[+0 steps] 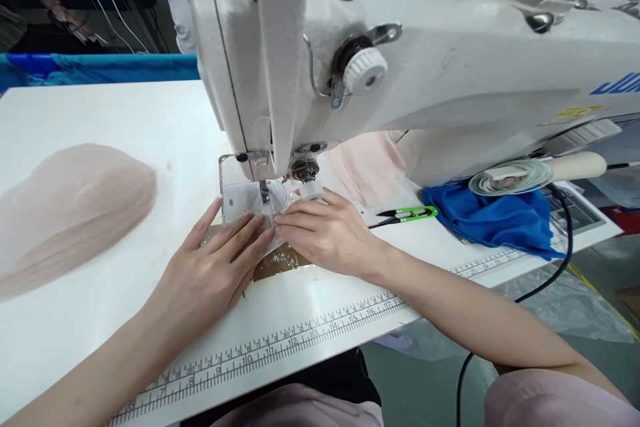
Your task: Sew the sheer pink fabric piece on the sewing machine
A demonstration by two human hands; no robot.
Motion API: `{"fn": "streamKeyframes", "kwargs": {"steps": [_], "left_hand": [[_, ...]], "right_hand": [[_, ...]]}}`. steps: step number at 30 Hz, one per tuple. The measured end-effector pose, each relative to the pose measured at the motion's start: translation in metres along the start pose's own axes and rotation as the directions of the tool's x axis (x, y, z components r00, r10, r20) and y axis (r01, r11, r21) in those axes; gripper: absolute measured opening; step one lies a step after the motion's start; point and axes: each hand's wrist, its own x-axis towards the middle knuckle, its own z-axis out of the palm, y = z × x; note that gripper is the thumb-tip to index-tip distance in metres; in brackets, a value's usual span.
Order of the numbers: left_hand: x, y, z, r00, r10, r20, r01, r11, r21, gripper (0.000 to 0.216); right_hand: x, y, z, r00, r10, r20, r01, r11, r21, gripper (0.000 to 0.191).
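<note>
My left hand (215,270) lies flat by the needle plate (235,193) of a white sewing machine (430,53), its fingers stretched out and the index finger apart from the others. Its fingertips rest on a small piece of pale sheer fabric (273,245), just in front of the presser foot (265,193). From the right, my right hand (333,230) meets it there, fingers pressed together on the same fabric. Part of the fabric is hidden under both hands. Green thread snips (407,214) lie beside my right hand.
Sheer pinkish fabric (85,207) is spread at the left of the white table (165,113). More pale pink fabric (370,167) lies under the machine arm. Blue cloth (495,217) and a rolled tape (510,177) sit at the right. A printed ruler (300,340) follows the front edge.
</note>
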Motion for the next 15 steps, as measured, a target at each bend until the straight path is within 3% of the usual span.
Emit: {"fn": "streamKeyframes", "kwargs": {"steps": [15], "left_hand": [[0.0006,-0.0041,0.0027,1.000,-0.007,0.017,0.007,1.000,-0.003,0.038]], "right_hand": [[0.0019,0.0005,-0.0015,1.000,0.003,0.022,-0.003,1.000,0.005,0.026]]}}
